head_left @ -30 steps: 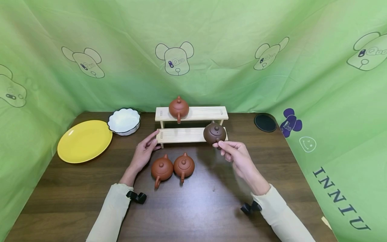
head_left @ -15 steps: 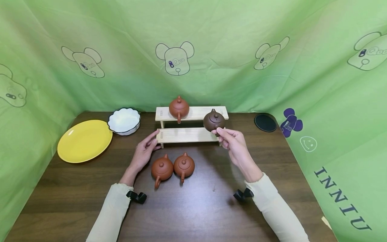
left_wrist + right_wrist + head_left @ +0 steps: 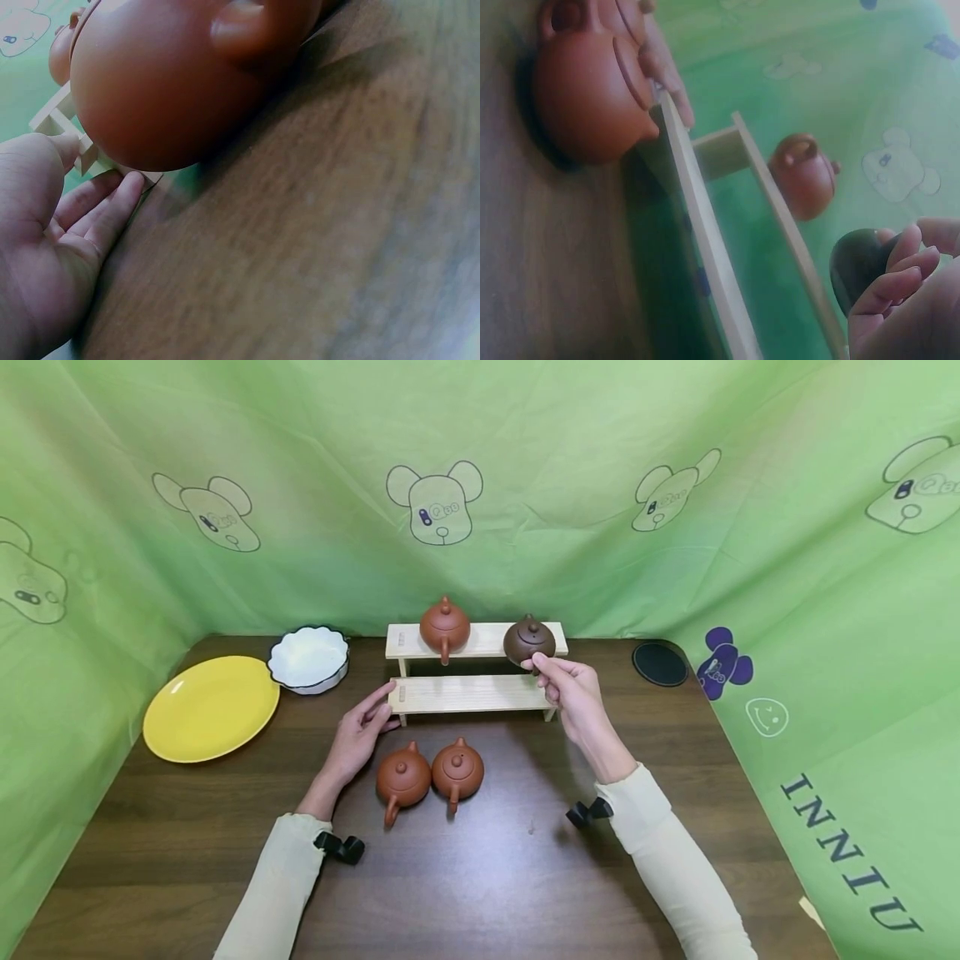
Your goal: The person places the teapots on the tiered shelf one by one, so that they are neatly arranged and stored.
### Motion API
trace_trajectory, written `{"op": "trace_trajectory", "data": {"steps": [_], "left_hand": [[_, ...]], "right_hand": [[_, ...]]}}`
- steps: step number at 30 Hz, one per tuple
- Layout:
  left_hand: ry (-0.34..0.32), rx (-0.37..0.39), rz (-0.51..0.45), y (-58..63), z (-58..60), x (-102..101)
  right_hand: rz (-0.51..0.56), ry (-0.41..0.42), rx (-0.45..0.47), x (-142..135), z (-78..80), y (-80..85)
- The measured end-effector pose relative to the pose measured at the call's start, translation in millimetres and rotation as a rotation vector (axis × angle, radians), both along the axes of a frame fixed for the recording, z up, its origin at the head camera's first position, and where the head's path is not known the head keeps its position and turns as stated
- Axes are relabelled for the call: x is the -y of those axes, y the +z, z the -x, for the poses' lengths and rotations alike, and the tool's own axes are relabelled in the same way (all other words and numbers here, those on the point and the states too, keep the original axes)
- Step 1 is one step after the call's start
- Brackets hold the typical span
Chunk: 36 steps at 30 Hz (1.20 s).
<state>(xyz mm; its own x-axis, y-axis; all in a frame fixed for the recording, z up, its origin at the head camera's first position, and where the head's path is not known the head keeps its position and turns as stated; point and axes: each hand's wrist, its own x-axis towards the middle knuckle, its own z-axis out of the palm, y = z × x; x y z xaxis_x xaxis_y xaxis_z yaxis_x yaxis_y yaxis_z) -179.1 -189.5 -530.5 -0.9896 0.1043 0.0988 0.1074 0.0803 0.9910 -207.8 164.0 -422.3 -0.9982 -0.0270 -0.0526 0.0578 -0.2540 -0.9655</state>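
Observation:
My right hand [image 3: 577,693] pinches the handle of a dark brown teapot [image 3: 528,639] at the right part of the wooden stand's upper shelf [image 3: 487,640]. In the right wrist view a narrow gap shows between this teapot [image 3: 851,262] and the shelf board [image 3: 799,240]; contact is uncertain. My left hand [image 3: 352,743] holds the left end of the lower shelf [image 3: 472,694], thumb and fingers about its edge. A reddish-brown teapot [image 3: 445,628] stands on the upper shelf's left part. Two more reddish-brown teapots, one left [image 3: 403,778] and one right [image 3: 457,770], sit side by side before the stand.
At the back left are a yellow plate [image 3: 210,710] and a white scalloped dish [image 3: 308,658] with a dark rim. A black round coaster [image 3: 659,663] lies at the back right. Green printed cloth [image 3: 435,585] hangs around the wooden table [image 3: 480,893].
My right hand has raised the dark brown teapot from in front of the lower shelf and carried it back to the upper shelf. The left hand has stayed at the stand.

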Motion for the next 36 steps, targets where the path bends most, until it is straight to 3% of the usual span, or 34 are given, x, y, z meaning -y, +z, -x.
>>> {"op": "trace_trajectory", "data": {"steps": [16,36], "left_hand": [[-0.003,0.008,0.004,0.6,0.2,1],[-0.009,0.005,0.007,0.1,0.4,1]], "right_hand": [[-0.016,-0.022,-0.027,10,24.7,-6.0],[-0.036,0.005,-0.013,8,30.8,-7.8]]}}
